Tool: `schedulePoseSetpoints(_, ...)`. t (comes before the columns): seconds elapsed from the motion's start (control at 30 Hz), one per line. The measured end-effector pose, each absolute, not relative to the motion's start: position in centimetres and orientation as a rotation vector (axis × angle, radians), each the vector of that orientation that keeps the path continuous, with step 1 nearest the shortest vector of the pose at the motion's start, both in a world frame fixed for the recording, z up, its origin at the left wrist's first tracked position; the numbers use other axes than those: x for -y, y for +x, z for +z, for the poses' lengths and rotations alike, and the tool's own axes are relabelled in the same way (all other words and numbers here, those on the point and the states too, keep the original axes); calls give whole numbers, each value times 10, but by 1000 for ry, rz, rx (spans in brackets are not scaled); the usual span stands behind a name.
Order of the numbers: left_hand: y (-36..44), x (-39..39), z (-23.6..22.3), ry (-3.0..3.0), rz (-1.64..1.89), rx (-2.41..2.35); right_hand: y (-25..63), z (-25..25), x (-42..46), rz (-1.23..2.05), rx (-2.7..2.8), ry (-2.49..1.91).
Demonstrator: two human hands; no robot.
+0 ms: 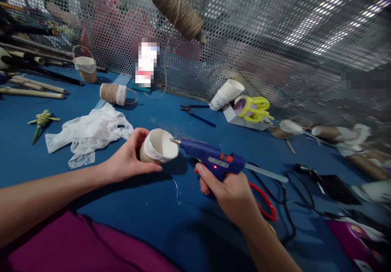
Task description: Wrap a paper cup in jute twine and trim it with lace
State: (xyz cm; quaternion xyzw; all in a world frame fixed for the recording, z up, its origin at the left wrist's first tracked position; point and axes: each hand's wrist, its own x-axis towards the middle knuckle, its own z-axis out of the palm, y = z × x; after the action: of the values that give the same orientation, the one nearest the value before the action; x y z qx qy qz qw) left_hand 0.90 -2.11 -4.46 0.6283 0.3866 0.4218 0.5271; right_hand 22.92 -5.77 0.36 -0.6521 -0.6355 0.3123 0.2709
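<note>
My left hand (139, 153) is closed around a paper cup (160, 146) wrapped in twine with a white lace band, its mouth tilted to the right. In my right hand (229, 188) is a blue hot glue gun (214, 155), a red light glowing on its side and a clear glue stick (265, 171) sticking out of its back. The gun's metal nozzle meets the cup's rim in view; whether it touches is hard to tell. White lace (91, 129) lies crumpled to the left of my left hand.
Finished-looking twine cups with handles (113, 93) lie and stand at the back left. Behind are pliers (198, 115), stacked paper cups (226, 94), a phone (146, 64) and a twine spool (179, 9) on the mesh. Black cord (285, 211) and red-handled scissors (269, 204) lie right.
</note>
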Motion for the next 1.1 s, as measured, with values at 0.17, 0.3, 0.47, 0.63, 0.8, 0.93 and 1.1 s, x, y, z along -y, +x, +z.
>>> schedulePoseSetpoints(0.17, 9, 20, -46, 1566, 998, -966, 225, 11, 59, 642, 1800, -1868)
schedulePoseSetpoints(0.3, 9, 19, -47, 1630, 990, -967, 230, 12, 58, 687, 1820, -1875)
schedulePoseSetpoints(0.47, 8, 19, -47, 1607, 968, -939, 240, 12, 56, 815, 1788, -1804)
schedulePoseSetpoints(0.63, 8, 20, -46, 1590, 950, -874, 243, 11, 51, 800, 1865, -1770)
schedulePoseSetpoints(0.8, 8, 20, -47, 1582, 948, -877, 244, 9, 51, 872, 1843, -1857)
schedulePoseSetpoints(0.93, 7, 20, -49, 1601, 954, -892, 244, 12, 54, 955, 1785, -1916)
schedulePoseSetpoints(1.1, 7, 19, -46, 1560, 958, -880, 243, 15, 54, 1149, 1577, -1622)
